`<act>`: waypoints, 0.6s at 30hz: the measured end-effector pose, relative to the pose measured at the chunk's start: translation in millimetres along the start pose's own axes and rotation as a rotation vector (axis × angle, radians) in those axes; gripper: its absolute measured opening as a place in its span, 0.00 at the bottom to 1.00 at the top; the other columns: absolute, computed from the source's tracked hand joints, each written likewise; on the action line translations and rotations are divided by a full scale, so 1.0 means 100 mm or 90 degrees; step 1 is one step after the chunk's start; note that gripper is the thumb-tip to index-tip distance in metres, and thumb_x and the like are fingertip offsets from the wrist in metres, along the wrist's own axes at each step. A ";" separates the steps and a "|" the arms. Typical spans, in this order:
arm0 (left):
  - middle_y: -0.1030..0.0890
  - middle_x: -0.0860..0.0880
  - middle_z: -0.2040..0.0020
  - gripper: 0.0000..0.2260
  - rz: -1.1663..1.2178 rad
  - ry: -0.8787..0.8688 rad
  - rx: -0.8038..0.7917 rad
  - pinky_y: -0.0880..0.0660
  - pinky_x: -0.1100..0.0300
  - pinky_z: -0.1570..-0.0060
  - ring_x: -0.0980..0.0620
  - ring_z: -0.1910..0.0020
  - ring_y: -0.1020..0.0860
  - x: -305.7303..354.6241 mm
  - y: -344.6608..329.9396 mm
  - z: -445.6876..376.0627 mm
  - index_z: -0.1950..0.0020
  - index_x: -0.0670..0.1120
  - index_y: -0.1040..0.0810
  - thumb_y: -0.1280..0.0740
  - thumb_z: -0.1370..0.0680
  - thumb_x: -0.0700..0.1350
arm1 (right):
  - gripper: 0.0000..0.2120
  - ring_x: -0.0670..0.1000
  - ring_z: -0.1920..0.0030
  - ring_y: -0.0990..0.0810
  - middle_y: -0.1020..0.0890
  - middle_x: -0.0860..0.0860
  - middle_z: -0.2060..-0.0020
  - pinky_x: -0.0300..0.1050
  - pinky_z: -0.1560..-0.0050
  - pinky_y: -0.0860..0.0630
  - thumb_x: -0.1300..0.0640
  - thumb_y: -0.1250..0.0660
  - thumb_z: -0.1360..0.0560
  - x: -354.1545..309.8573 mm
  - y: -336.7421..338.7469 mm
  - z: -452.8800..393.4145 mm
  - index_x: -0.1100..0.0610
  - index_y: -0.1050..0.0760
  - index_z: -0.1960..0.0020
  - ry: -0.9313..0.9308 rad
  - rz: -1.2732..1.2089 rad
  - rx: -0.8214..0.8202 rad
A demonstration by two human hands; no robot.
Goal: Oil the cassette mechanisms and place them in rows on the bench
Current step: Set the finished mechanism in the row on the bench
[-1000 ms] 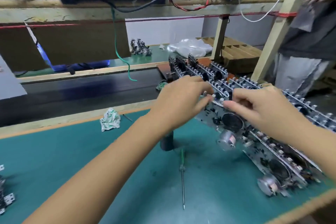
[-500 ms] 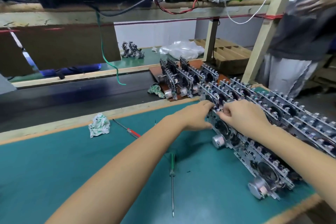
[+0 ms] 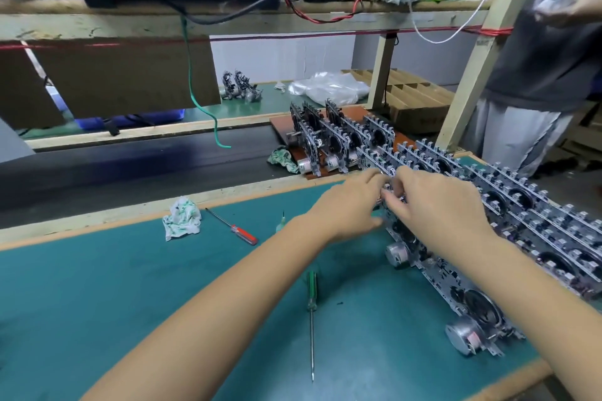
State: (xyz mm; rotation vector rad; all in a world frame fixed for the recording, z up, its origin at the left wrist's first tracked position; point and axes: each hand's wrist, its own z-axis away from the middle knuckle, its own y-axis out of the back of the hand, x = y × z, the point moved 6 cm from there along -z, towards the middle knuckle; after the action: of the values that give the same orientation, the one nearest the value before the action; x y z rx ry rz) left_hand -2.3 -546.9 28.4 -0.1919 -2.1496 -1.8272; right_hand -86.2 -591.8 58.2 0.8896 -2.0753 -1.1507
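Both hands met over the far end of the nearest row of cassette mechanisms (image 3: 469,299), which ran along the right side of the green counter (image 3: 97,286). The left hand (image 3: 350,205) and right hand (image 3: 436,202) had their fingers curled, pinching the top edge of one upright mechanism (image 3: 395,228). To the left lay a green screwdriver (image 3: 311,303), a red-handled screwdriver (image 3: 234,231) and a crumpled rag (image 3: 181,218).

A single wide-angle view is given from head height, directed forward and down across the green bench (image 3: 97,286). The forearms are seen close below; the equipment shelf (image 3: 228,19) is framed farther off, along the top.
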 end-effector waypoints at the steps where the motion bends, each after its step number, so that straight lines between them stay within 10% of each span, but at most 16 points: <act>1: 0.33 0.47 0.30 0.25 -0.013 -0.006 0.047 0.31 0.53 0.39 0.48 0.34 0.32 0.00 0.12 0.12 0.29 0.45 0.35 0.32 0.24 0.47 | 0.12 0.52 0.66 0.25 0.22 0.46 0.65 0.43 0.71 0.41 0.41 0.44 0.22 -0.06 0.08 0.03 0.49 0.37 0.58 -0.008 -0.066 0.005; 7: 0.21 0.56 0.51 0.08 -0.015 0.105 0.173 0.32 0.59 0.50 0.54 0.49 0.26 -0.32 0.48 1.38 0.47 0.52 0.21 0.34 0.24 0.52 | 0.12 0.46 0.71 0.29 0.25 0.45 0.72 0.47 0.66 0.33 0.39 0.44 0.28 -0.91 0.38 0.41 0.47 0.32 0.62 0.081 -0.464 -0.073; 18: 0.21 0.57 0.59 0.04 -0.103 0.526 0.253 0.30 0.60 0.59 0.53 0.56 0.23 -1.12 0.69 3.71 0.54 0.54 0.19 0.27 0.28 0.47 | 0.05 0.51 0.56 0.24 0.21 0.47 0.56 0.46 0.60 0.32 0.49 0.40 0.23 -3.34 0.34 0.81 0.50 0.29 0.53 0.478 -0.604 -0.249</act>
State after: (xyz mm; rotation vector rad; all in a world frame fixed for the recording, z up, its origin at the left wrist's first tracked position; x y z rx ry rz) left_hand 68.9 -160.3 6.1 0.7150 -1.8605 -1.1768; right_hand 43.0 -278.5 -6.9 1.8178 -0.7543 -1.2909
